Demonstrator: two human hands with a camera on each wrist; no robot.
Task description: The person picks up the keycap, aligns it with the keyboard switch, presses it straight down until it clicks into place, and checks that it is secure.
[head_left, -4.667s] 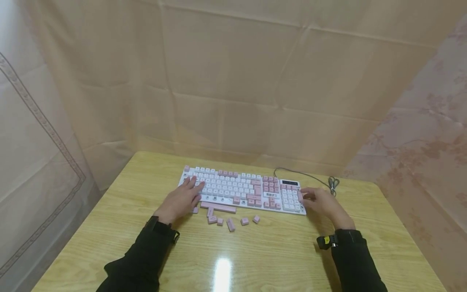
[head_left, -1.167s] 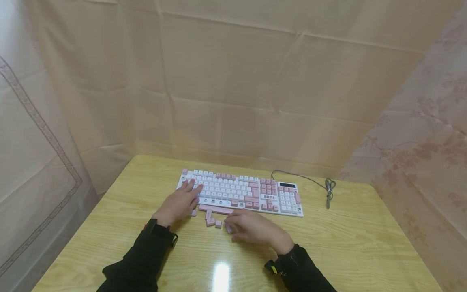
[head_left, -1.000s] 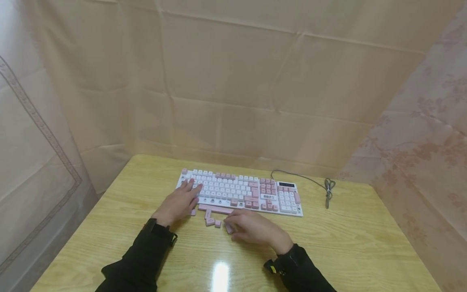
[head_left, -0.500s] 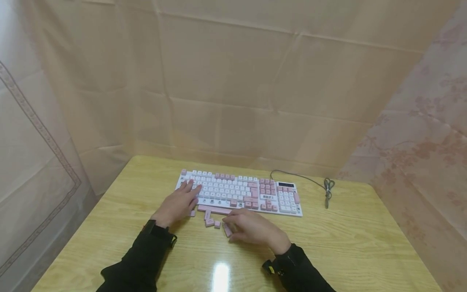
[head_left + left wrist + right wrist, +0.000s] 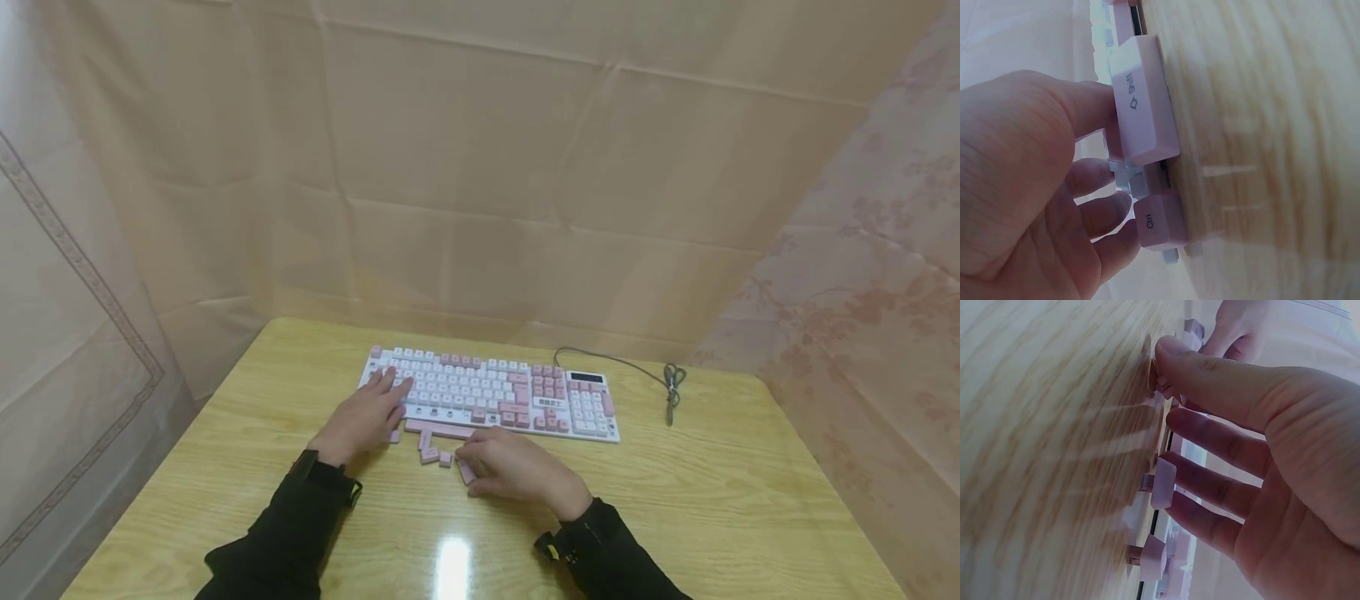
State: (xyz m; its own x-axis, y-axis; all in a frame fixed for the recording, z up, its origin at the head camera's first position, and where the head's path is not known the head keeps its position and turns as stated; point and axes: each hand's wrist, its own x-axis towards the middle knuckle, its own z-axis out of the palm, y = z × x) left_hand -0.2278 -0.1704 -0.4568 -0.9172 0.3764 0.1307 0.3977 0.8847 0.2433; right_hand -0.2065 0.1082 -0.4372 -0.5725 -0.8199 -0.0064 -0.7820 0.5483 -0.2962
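Observation:
A white-and-pink keyboard (image 5: 465, 387) lies on the table, its left end under my left hand (image 5: 363, 421), whose fingers are spread over the keys. Just before it lies a long pink spacebar keycap (image 5: 438, 429). In the left wrist view, a Shift keycap (image 5: 1141, 100) overlaps the thumb tip, with a Ctrl keycap (image 5: 1160, 222) beyond. My right hand (image 5: 517, 465) pinches an oblong pink keycap (image 5: 466, 472) low over the table between thumb and fingertips. Two loose keycaps, one nearer (image 5: 1164, 483) and one farther (image 5: 1153, 557), show beside its other fingers.
Several small pink keycaps (image 5: 429, 456) sit between the hands. A grey cable (image 5: 611, 359) runs from the keyboard's back to a tied bundle (image 5: 672, 387) at the right. Beige cloth (image 5: 450, 208) hangs behind the wooden table (image 5: 720, 500).
My right hand has left the keyboard's right end and come left to the oblong keycap, covering two small keycaps in the head view. Over the last second both hands stay nearly still.

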